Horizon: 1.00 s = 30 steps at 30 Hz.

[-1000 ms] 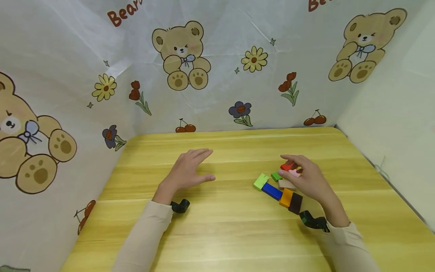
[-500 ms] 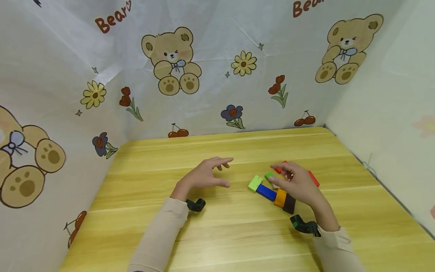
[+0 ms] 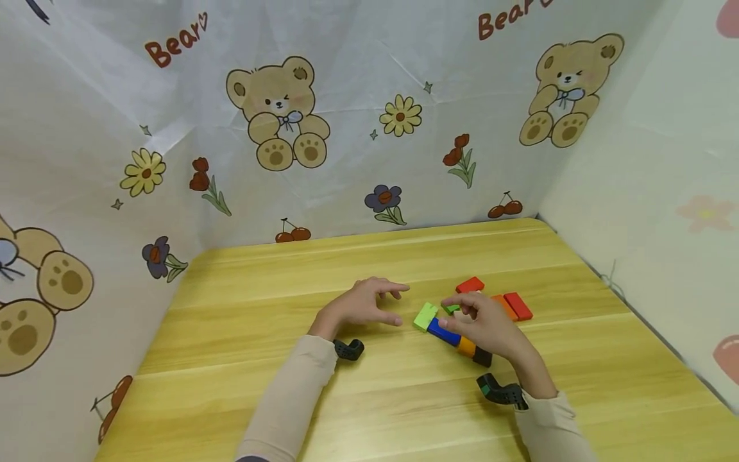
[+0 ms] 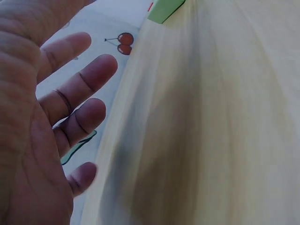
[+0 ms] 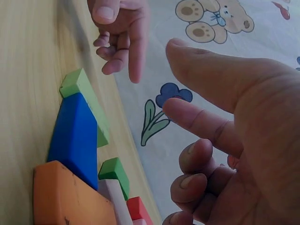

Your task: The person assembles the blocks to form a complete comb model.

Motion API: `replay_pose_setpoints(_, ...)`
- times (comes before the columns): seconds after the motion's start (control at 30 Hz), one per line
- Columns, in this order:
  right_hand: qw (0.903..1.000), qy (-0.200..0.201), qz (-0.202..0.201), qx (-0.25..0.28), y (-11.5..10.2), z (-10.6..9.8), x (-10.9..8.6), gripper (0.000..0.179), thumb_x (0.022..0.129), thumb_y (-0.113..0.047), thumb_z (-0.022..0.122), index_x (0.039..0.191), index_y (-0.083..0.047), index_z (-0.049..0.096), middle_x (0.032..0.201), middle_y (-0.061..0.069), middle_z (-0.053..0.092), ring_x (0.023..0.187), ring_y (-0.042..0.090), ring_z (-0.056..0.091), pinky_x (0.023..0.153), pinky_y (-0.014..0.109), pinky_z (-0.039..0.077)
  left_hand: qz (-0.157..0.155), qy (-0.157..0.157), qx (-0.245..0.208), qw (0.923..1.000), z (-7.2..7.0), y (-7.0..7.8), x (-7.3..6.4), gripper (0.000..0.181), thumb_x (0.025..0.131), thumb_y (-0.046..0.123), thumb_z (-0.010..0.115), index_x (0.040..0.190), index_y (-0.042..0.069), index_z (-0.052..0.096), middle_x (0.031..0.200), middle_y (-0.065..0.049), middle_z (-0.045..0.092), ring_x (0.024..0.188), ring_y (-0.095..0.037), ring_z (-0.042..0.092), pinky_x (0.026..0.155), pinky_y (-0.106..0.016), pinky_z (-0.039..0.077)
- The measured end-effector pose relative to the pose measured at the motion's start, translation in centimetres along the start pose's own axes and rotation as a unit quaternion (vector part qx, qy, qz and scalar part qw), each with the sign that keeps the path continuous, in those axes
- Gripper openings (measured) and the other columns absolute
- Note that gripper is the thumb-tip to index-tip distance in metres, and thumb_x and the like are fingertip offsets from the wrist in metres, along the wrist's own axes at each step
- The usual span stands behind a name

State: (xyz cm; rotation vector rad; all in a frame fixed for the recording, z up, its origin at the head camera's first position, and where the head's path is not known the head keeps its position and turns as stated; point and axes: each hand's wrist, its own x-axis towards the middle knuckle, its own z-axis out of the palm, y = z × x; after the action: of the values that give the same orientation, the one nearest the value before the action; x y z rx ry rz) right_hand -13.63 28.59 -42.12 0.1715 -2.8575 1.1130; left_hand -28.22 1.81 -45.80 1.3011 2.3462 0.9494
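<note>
My left hand [image 3: 364, 305] hovers over the table left of the blocks, palm turned right, thumb and index finger apart and nothing between them. My right hand [image 3: 487, 324] hangs above the block group; its index finger reaches out while the other fingers curl loosely, holding nothing. A light green block [image 3: 425, 317] lies nearest the left hand. From it a row runs through a blue block [image 5: 72, 138] and an orange block [image 5: 70, 197] to a dark brown block [image 3: 482, 357]. Behind the row are a small green block [image 5: 116, 176] and a pale block [image 5: 115, 199], partly hidden by the right hand in the head view.
A red block [image 3: 470, 284] lies at the back of the group. Another orange block [image 3: 505, 307] and a second red block [image 3: 518, 306] lie to the right. The wooden table [image 3: 231, 308] meets a bear-print cloth [image 3: 340, 199] behind and a pale wall at right.
My left hand has moved right, closer to the light green block. The right hand has shifted slightly toward the row, uncovering the orange and red blocks at right. The head view has turned right.
</note>
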Motion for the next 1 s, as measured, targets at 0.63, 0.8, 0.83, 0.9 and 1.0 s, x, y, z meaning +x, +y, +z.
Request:
replay_pose_setpoints(0.63,0.9976,-0.04,0.017,-0.053,0.6,1.5,0.0,0.032,0.078,-0.035,0.087,0.104,-0.018,0.077,0.108,0.005,0.068,0.101,0.027,0.069,0.086,0.047,0.055,0.008,-0.032,0.043,0.9985,1.9,-0.5,2.8,0.07,0.077,0.059,0.08,0.141,0.04,0.057,0.109,0.015,0.062,0.105,-0.008,0.049,0.09,-0.04,0.026)
replay_pose_setpoints(0.8,0.996,-0.036,0.019,-0.079,0.6,1.2,0.0,0.032,0.076,-0.032,0.089,0.101,-0.016,0.077,0.1,0.002,0.07,0.089,0.018,0.061,0.078,0.038,0.05,0.01,-0.029,0.058,0.9978,2.1,-0.5,3.2,0.068,0.076,0.061,0.08,0.138,0.046,0.057,0.107,0.018,0.059,0.103,-0.007,0.046,0.092,-0.041,0.026)
replay_pose_setpoints(0.83,0.9956,-0.038,0.021,-0.083,0.6,1.1,0.0,0.032,0.075,-0.031,0.089,0.1,-0.016,0.078,0.098,0.002,0.069,0.087,0.017,0.058,0.077,0.036,0.049,0.011,-0.028,0.059,0.9978,2.1,-0.5,3.3,0.069,0.076,0.061,0.081,0.138,0.045,0.058,0.107,0.017,0.059,0.103,-0.007,0.046,0.092,-0.041,0.026)
replay_pose_setpoints(0.9,0.9946,-0.041,0.024,-0.092,0.7,1.0,0.0,0.032,0.075,-0.032,0.089,0.1,-0.016,0.078,0.097,0.0,0.069,0.085,0.016,0.056,0.076,0.034,0.047,0.011,-0.03,0.061,0.9976,2.2,-0.5,3.5,0.07,0.075,0.061,0.081,0.139,0.044,0.058,0.109,0.018,0.059,0.103,-0.007,0.045,0.092,-0.041,0.025)
replay_pose_setpoints(1.0,0.9939,-0.045,0.028,-0.097,0.9,1.0,0.0,0.032,0.074,-0.033,0.09,0.099,-0.016,0.077,0.097,-0.003,0.071,0.087,0.015,0.057,0.078,0.035,0.048,0.009,-0.036,0.064,0.9972,2.4,-0.5,3.7,0.069,0.075,0.063,0.08,0.137,0.046,0.058,0.113,0.02,0.058,0.105,-0.007,0.043,0.091,-0.04,0.024)
